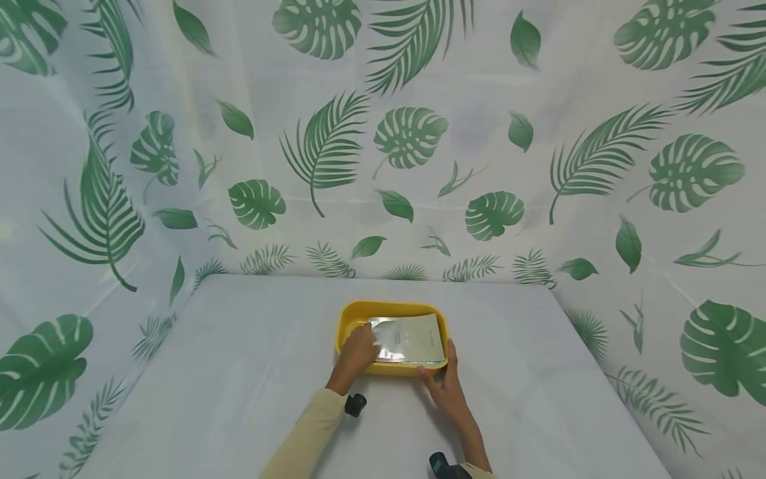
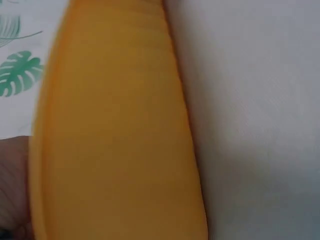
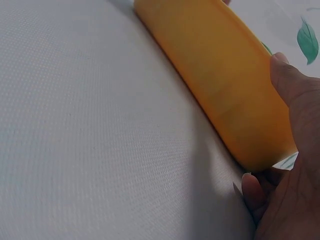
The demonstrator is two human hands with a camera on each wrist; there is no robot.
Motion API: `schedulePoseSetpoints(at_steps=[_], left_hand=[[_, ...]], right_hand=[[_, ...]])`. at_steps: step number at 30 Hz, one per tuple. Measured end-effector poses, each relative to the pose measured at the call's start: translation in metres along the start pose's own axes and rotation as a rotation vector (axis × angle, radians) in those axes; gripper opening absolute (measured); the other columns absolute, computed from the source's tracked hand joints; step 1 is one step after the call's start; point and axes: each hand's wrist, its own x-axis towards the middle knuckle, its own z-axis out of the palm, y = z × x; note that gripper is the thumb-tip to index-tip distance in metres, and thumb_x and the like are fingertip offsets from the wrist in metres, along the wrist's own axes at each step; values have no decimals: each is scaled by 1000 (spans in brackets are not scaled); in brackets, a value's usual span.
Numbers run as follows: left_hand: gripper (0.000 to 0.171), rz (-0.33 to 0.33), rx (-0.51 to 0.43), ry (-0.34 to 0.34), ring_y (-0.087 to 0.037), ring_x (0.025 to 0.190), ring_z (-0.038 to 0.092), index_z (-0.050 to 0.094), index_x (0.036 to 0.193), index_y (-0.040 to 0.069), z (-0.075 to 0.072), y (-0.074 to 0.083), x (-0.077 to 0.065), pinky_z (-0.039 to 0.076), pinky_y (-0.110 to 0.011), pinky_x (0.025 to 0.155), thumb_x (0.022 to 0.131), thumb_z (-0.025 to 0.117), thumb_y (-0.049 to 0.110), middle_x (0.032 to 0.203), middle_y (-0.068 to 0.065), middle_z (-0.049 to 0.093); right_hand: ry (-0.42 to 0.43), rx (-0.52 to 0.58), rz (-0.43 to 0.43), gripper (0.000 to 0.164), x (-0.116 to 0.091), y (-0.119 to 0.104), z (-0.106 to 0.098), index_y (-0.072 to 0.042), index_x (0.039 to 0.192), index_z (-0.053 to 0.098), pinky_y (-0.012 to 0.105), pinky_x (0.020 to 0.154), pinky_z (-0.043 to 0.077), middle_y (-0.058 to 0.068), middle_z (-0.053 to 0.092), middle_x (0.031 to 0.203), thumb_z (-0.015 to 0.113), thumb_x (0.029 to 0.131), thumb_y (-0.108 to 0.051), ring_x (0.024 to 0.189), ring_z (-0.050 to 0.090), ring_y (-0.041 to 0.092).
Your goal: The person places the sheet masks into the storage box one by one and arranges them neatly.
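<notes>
A yellow tray (image 1: pixel 391 308) with raised walls stands on the white table. Inside it lies a flat pale-green and silver packet (image 1: pixel 413 338), with thin edges of other flat items showing below. My left hand (image 1: pixel 358 349) reaches over the tray's left front, its curled fingers at the packet's left edge; the fingertips are mostly hidden. At the front right corner, my right hand (image 1: pixel 445 389) grips the tray, thumb near the front rim and fingers round the right side. The right wrist view shows the thumb (image 3: pixel 287 75) against the yellow wall.
The white tabletop (image 1: pixel 251 346) extends around the tray. White cloth walls (image 1: pixel 431 253) with green leaf prints enclose the table at the back and sides. A small black wrist device (image 1: pixel 356 404) sits at the left wrist, another (image 1: pixel 443 466) at the right.
</notes>
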Motion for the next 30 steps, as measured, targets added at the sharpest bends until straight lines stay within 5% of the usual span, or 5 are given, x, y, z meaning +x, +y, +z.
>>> schedulePoseSetpoints(at_steps=[3, 7, 16, 24, 30], left_hand=[[32, -16, -15, 56, -35, 86, 62, 58, 111, -10, 5, -6, 4, 52, -46, 76, 81, 67, -3, 99, -22, 63], [11, 33, -19, 59, -22, 65, 47, 57, 78, -4, 1, -12, 8, 41, -34, 58, 73, 61, -12, 72, -10, 52], [25, 90, -10, -50, -14, 56, 33, 44, 66, 7, -5, -13, 13, 26, -24, 49, 77, 60, -9, 60, 1, 33], [9, 53, -154, -126, -15, 57, 50, 61, 88, 1, -5, -14, 17, 39, -25, 53, 91, 63, 9, 68, -4, 57], [26, 8, -190, -167, -20, 80, 57, 59, 116, 2, -5, -16, 21, 48, -33, 72, 95, 61, 16, 96, -9, 65]], right_hand=[[-7, -5, 1, 96, -2, 1, 3, -19, 157, -8, 62, 117, 13, 20, 0, 164, 62, 94, -39, 150, 5, 44], [-12, -3, 12, 97, -3, 1, 2, -21, 157, -10, 59, 119, 12, 18, -2, 164, 61, 94, -42, 151, 4, 41], [-7, 2, -13, 95, 1, 2, -1, -21, 157, -10, 58, 119, 11, 18, -2, 164, 61, 96, -39, 151, 3, 40], [-10, -9, -14, 94, 4, 0, -3, -20, 156, -10, 58, 119, 11, 20, -2, 164, 60, 96, -37, 151, 3, 40], [-16, -11, 6, 94, 4, -1, 0, -21, 156, -11, 58, 119, 10, 18, -3, 164, 60, 96, -38, 151, 2, 40]])
